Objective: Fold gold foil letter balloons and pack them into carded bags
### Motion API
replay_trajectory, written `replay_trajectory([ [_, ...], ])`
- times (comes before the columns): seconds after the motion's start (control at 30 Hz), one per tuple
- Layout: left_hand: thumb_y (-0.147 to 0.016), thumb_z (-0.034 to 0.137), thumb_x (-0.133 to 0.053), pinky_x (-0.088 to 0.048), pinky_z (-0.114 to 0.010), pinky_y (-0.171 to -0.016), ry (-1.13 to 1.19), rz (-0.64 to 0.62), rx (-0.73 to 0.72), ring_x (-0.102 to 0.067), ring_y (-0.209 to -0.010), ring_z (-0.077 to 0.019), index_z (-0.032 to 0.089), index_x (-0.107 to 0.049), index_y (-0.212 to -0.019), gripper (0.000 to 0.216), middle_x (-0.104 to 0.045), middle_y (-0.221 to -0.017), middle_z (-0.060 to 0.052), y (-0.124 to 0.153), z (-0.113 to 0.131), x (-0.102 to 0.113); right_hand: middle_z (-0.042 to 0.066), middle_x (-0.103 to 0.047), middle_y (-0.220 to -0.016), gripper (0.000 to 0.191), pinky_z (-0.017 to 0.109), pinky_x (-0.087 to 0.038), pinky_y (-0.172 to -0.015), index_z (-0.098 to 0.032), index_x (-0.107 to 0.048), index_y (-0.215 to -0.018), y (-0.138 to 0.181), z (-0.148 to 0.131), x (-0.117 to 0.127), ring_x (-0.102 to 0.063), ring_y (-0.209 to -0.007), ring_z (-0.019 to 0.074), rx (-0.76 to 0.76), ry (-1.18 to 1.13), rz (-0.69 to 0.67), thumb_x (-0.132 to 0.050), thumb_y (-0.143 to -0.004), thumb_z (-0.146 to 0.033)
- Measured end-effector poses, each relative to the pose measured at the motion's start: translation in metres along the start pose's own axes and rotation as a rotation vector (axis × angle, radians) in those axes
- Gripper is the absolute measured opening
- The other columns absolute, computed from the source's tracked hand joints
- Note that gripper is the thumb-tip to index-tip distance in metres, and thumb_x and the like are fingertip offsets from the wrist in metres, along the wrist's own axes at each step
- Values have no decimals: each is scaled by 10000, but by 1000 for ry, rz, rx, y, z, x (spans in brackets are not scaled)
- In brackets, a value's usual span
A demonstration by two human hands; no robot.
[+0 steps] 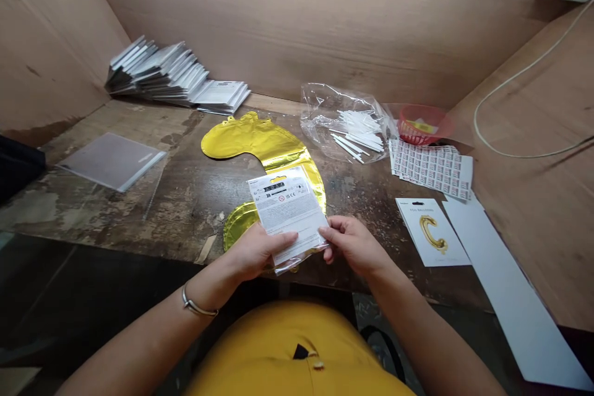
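Note:
My left hand (254,252) and my right hand (351,242) both grip the near end of a clear packet with a white printed card (288,207) inside, its back side facing up. The packet lies over a flat gold foil balloon (260,139) shaped like a curved letter, spread on the worn wooden table (185,198). My left thumb rests on the card's lower left corner. My right fingers pinch its lower right edge. A thin metal bangle circles my left wrist.
A slanted stack of finished packets (167,71) lies at the back left, with clear sleeves (111,159) nearer. A plastic bag of white straws (355,130), a red basket (420,124), sticker sheets (429,167), a gold-letter card (431,232) and a white strip (505,284) lie to the right. Plywood walls enclose the table.

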State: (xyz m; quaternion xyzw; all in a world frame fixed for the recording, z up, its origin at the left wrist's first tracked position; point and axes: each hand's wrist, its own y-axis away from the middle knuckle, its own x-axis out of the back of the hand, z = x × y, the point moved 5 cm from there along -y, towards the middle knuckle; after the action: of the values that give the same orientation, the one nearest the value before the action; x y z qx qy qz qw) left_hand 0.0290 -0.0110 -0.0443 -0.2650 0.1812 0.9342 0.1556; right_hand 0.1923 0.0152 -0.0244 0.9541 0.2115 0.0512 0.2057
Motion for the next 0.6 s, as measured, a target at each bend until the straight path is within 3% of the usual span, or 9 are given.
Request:
replay_trajectory([
  [0.07,-676,349,-818,-563,-349,-731,-75,6,31,-688,-861,-257,118,-647,-1132,539,-714,-1068,-131,-1,6,6,-10,-626,-563,404,196,-442,-402,-160,-583,-703,-2,6,0,-518,-404,75,-50,24,-17,-719,-673,-539],
  [0.2,-680,378,-807,-545,-284,-593,-361,172,64,-678,-717,-205,119,-637,-1053,485,-727,-895,-83,-6,20,27,-39,-572,-455,338,159,-326,-338,-191,-506,-678,-6,13,3,-446,-328,59,-91,140,1,-657,-745,-485],
  [0.3,-687,355,-794,-571,-300,-644,-434,254,24,-688,-814,-220,121,-602,-1066,485,-724,-953,-91,-8,26,33,-53,-571,-496,260,175,-380,-376,-194,-505,-721,-10,17,4,-476,-368,68,-95,129,5,-665,-738,-398],
  [0.43,-724,361,-748,-566,-292,-538,-379,325,23,-682,-733,-201,130,-568,-1077,458,-719,-976,-101,-6,24,35,-63,-559,-566,152,222,-447,-455,-195,-542,-838,1,9,11,-536,-453,103,0,304,-41,-643,-758,-276],
  [0.5,-727,339,-747,-566,-279,-547,-360,340,-1,-680,-727,-187,131,-561,-1071,443,-719,-973,-97,-6,23,37,-22,-618,-650,126,269,-491,-536,-194,-587,-926,12,-6,22,-589,-538,138,145,576,126,-597,-809,-241],
  [0.6,-763,322,-716,-551,-263,-533,-422,334,37,-667,-664,-165,128,-562,-1057,384,-720,-904,-78,-9,22,39,78,-710,-908,164,367,-533,-781,-190,-644,-1014,27,-32,23,-666,-825,215,495,915,433,-558,-887,-249],
])
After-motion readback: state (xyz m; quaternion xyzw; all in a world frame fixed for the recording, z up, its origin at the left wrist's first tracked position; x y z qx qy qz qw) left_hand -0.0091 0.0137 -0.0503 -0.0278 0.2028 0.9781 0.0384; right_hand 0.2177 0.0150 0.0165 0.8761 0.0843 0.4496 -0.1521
